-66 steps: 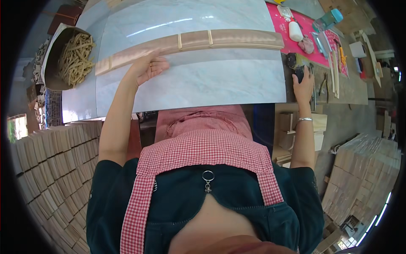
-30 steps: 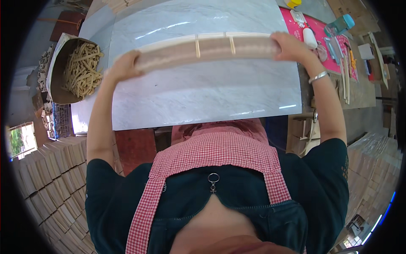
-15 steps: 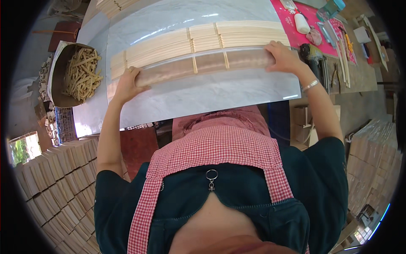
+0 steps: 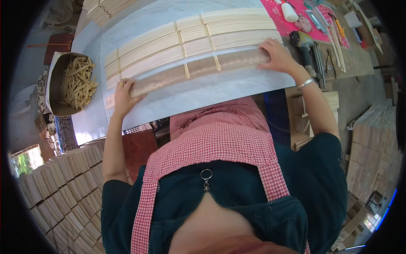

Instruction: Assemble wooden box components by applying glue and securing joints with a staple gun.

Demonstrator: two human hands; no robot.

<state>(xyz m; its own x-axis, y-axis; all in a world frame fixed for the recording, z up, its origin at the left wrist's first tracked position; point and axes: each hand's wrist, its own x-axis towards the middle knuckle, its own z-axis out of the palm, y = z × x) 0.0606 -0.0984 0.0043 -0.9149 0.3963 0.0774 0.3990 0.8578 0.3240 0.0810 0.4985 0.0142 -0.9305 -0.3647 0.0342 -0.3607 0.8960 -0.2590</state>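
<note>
A long, pale wooden slat lies across the near part of the grey marbled table, slightly blurred. My left hand is closed round its left end, thumb on the near side. Its right end is gripped by my right hand, fingers over the far edge. Two short narrow wooden strips cross the slat near its middle. Just beyond it, several similar slats lie in parallel rows, with crosswise lines of light strips or notches; I cannot tell which. A narrow gap separates the held slat from these rows.
At left stands an open box of small wooden sticks. A nail gun, pliers and a white bottle lie at the right. Stacked wood fills the lower left; a wrapped stack stands right.
The held slat has come toward me, away from the rows behind it, and the gap there has widened. Both hands keep hold of its ends. The view has shifted slightly.
</note>
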